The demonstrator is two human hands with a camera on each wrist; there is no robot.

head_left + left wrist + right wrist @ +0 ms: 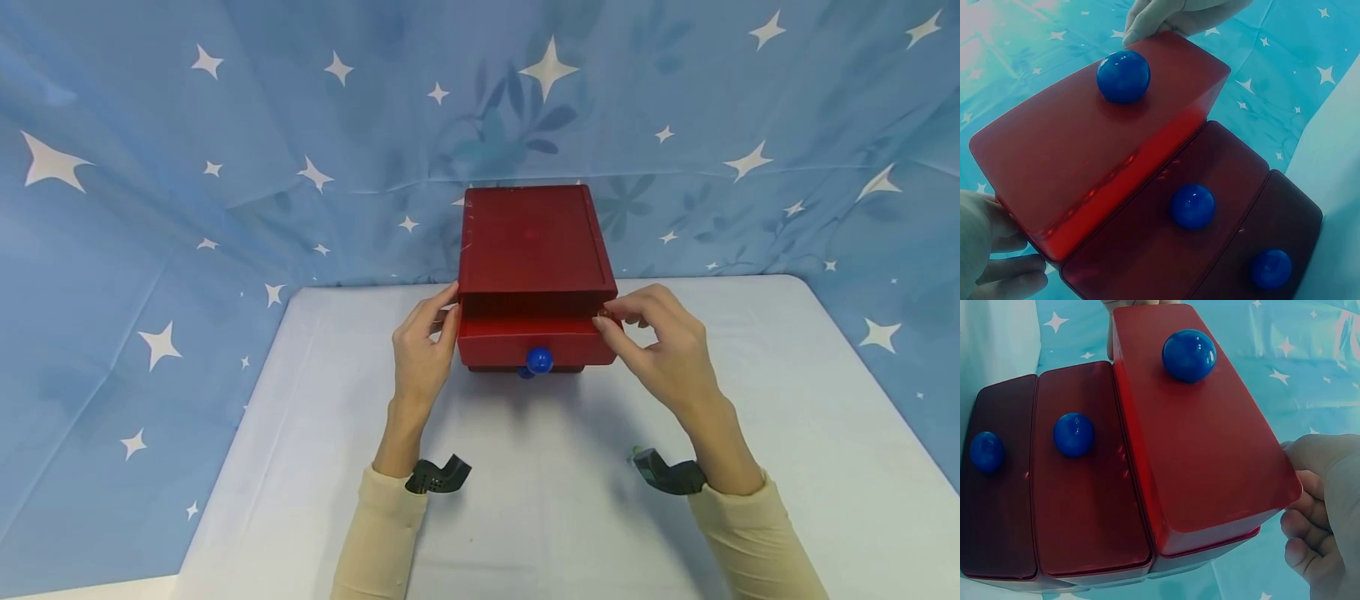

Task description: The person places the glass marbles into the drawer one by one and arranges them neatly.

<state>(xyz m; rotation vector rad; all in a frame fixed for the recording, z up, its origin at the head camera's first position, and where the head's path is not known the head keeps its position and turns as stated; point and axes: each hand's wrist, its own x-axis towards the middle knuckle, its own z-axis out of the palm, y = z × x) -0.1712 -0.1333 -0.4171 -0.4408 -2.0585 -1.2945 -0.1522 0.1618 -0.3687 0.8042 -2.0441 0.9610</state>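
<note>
A dark red drawer cabinet (534,242) has its top drawer (536,348) pulled partway out, with a blue round knob (539,360) on its front. My right hand (663,350) pinches the drawer's right side between thumb and forefinger; the other fingers curl below, as the right wrist view shows. At the opposite side, my left hand (423,346) holds the drawer's left edge near the cabinet corner, its exact contact partly hidden. Beneath, the middle drawer (1141,244) and bottom drawer (1000,519) are closed, each with a blue knob.
The cabinet stands on a white table (525,500) near its back edge. Behind hangs a blue star-patterned cloth (375,125). Dark wrist mounts (438,475) jut inward from both forearms. A small green thing (636,452) shows beside the right mount, too small to identify.
</note>
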